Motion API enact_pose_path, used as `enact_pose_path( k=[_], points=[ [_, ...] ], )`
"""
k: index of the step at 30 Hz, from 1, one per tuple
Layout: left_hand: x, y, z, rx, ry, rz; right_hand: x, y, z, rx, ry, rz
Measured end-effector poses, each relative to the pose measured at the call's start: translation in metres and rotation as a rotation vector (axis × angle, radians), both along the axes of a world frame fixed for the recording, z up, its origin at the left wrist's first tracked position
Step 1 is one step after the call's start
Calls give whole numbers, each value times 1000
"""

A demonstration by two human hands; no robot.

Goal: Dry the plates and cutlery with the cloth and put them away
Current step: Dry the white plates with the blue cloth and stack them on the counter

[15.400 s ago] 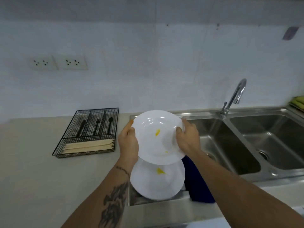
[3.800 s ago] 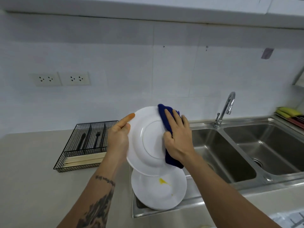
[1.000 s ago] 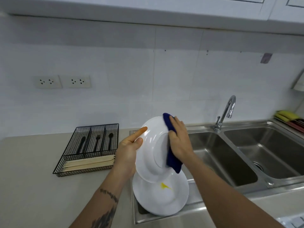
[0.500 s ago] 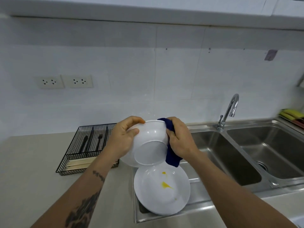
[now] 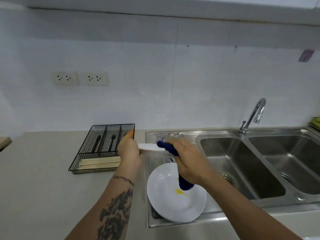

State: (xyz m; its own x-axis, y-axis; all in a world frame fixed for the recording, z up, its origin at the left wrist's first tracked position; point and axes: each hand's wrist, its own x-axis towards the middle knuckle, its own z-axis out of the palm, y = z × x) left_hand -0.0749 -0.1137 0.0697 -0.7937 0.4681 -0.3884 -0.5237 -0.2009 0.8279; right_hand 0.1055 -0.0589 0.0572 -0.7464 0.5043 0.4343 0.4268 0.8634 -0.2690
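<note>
White and seen edge-on, a round ceramic plate (image 5: 150, 147) is held level above the steel sink drainboard (image 5: 214, 211), the left hand (image 5: 129, 149) gripping its left rim and the right hand (image 5: 187, 159) clamping a dark blue cloth (image 5: 168, 148) on its right rim, over a second white plate with yellow smears (image 5: 173, 200).

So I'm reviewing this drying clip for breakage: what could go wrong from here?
The held plate is edge-on between the left hand and the right hand, which also holds the cloth; it could slip onto the plate in the sink. That lower plate has yellow spots, which could smear the cloth.
</note>
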Motion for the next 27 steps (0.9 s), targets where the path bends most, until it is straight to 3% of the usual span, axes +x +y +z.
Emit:
enact_pose_path(
  k=[2,4,6,12,16,20,23,25,27],
  points=[
    [-4,-5,-7,23,-26,-10,7,3,-3,-359,-39,64],
    [-5,-11,-14,-11,39,-70,11,7,-6,-648,43,50],
    [0,-14,-21,-39,114,-117,9,9,-7,-640,66,-34],
    [9,-22,-32,-58,177,-184,-18,11,-14,-362,-12,-319],
    [18,-24,-23,-27,250,-254,-39,-3,-28,-334,-14,-301],
    [24,-27,-20,16,268,-276,-60,-15,-21,-321,156,-168],
    [11,-32,-20,76,155,-212,-59,-18,-22,-213,-163,-86],
    [0,-39,-22,79,139,-182,-47,-18,-27,-269,-405,-76],
    [-7,-45,-28,82,128,-173,-36,-13,-34,-274,-512,-135]
  ],
)
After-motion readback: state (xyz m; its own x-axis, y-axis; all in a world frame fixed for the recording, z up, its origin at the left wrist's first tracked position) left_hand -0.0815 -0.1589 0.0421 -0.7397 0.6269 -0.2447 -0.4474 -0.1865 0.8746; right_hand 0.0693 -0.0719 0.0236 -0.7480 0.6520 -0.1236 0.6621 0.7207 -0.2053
